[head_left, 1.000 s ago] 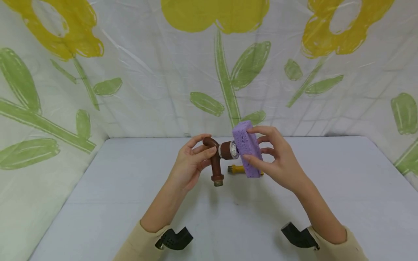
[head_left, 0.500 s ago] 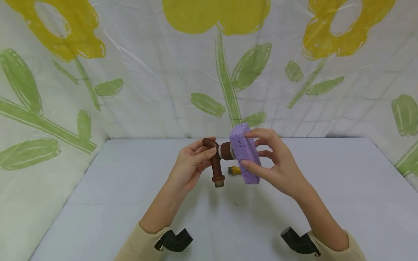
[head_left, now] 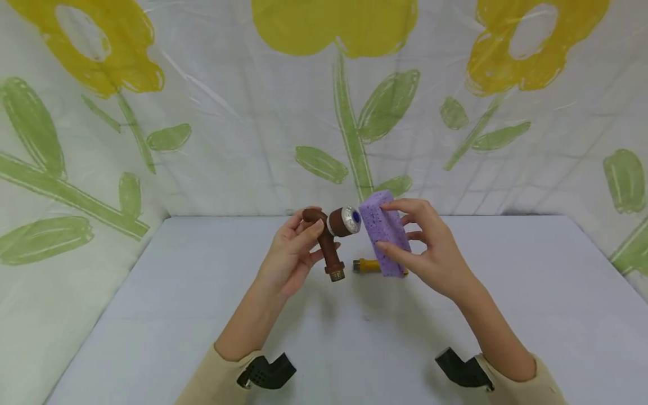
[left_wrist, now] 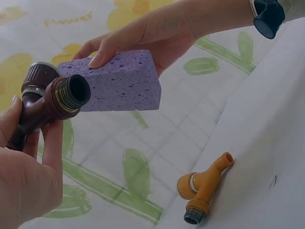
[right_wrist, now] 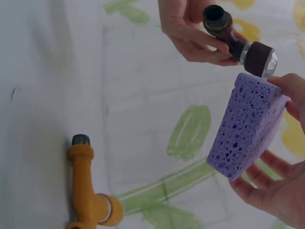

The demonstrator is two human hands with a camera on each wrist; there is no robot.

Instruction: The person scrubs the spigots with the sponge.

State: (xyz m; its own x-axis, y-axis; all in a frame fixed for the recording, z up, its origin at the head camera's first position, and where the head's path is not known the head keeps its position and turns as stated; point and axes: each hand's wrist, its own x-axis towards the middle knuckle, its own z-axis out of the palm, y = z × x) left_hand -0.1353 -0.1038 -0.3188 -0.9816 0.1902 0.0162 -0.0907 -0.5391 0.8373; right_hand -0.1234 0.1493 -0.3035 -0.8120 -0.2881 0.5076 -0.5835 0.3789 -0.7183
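Observation:
My left hand [head_left: 291, 253] grips a brown tap [head_left: 329, 247] by its curved spout, above the table. The tap's threaded end points down, and its round knob with a silver, blue-centred cap faces right. In my right hand [head_left: 430, 247] a purple sponge [head_left: 385, 230] is pinched between thumb and fingers, upright and slightly tilted. In the head view a narrow gap parts the sponge from the knob's cap. The right wrist view has the sponge [right_wrist: 245, 126] close below the tap knob [right_wrist: 259, 58]; whether they touch there I cannot tell.
A yellow-orange tap [head_left: 367, 265] lies on the white table [head_left: 202, 315], partly behind the sponge in the head view; the left wrist view shows that yellow tap [left_wrist: 205, 186] whole. Behind the table hangs a white sheet [head_left: 228, 140] printed with flowers.
The brown tap has moved left and turned, so its silver, blue-centred cap now shows. The sponge, which covered the cap half a second ago, now stands apart from it.

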